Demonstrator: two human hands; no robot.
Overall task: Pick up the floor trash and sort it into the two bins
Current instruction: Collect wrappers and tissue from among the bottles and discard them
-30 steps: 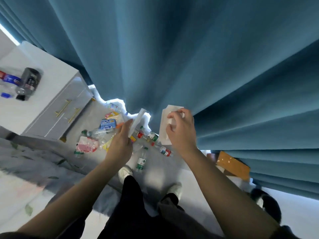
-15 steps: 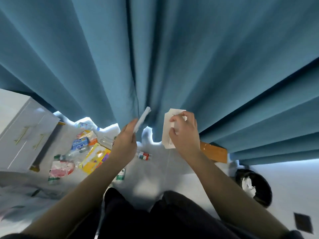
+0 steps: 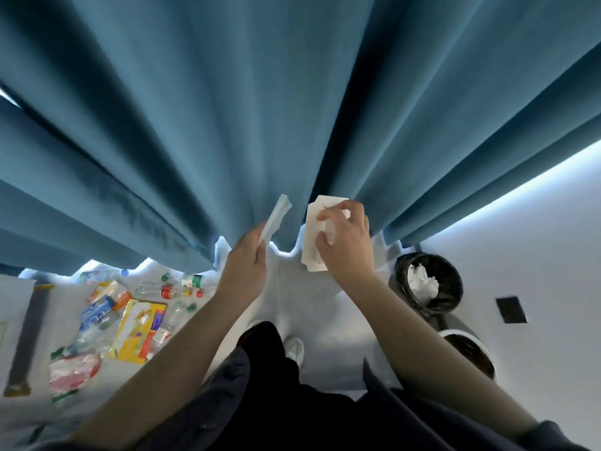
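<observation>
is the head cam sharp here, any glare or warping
Head view: strong wide-angle warp, curtain folds fan outward; floor trash at left smeared by motion blur; bright glow blows out under the curtain hem; left hand with white strip and right hand with white card read fairly sharp.

bare forearms, dark navy clothing (image 3: 266,402), white shoe (image 3: 294,348).

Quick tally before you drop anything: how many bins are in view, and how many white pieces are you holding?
Bins: 2, the black-lined bin and the second bin beside it.
White pieces held: 2, the thin strip in the left hand and the flat card in the right hand.
Total: 4.
</observation>
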